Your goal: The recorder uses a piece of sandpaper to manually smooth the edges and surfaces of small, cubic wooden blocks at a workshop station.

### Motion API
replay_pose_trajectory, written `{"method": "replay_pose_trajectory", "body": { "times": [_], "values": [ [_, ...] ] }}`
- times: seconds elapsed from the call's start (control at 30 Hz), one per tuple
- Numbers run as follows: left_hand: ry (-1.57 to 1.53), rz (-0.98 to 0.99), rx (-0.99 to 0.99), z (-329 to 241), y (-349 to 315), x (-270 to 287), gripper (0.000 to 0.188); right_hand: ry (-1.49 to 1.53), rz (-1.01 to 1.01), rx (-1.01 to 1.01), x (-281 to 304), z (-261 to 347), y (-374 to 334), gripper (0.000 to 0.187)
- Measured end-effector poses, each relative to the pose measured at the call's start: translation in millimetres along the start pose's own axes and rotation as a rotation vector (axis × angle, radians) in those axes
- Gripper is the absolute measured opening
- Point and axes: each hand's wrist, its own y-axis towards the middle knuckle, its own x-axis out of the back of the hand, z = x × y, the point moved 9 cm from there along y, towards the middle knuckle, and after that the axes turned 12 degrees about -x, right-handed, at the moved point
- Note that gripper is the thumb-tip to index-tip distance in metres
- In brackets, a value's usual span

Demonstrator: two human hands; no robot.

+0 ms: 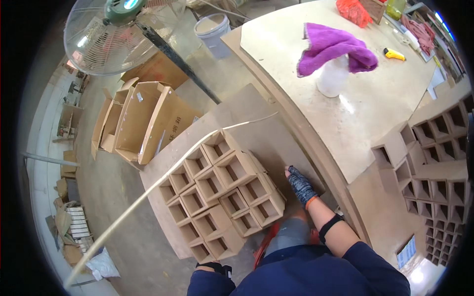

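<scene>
A block of open square wooden compartments [212, 182], brown and joined in a stepped grid, stands on a flat board in front of me. My right hand [300, 185], in a grey fingerless knit glove with an orange cuff, is beside the block's right side. Its fingers point forward, stretched out, and nothing shows in them. Whether it touches the block I cannot tell. My left hand is hidden at the block's near end; only the forearm and black wristband [217, 268] show there.
A pale worktable [276, 44] stands at the right, with a purple cloth [335, 49] over a white container and a yellow cutter [394, 54]. More compartment blocks [437, 190] stand far right. A fan [123, 34], cardboard boxes [148, 118], a bucket [213, 32] and a long pale strip [148, 192] are left.
</scene>
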Motion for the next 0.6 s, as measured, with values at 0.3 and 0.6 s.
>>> {"method": "replay_pose_trajectory", "body": {
  "times": [0.3,0.6],
  "values": [
    [0.041,-0.203,0.014,-10.6,-16.8,69.2,0.058,-0.068,0.166,-0.174,-86.5,-1.3,77.0,0.058],
    [0.018,-0.328,0.047,-11.6,-35.2,100.8,0.057,0.269,0.356,-0.758,-117.8,-24.1,27.3,0.077]
  ]
}}
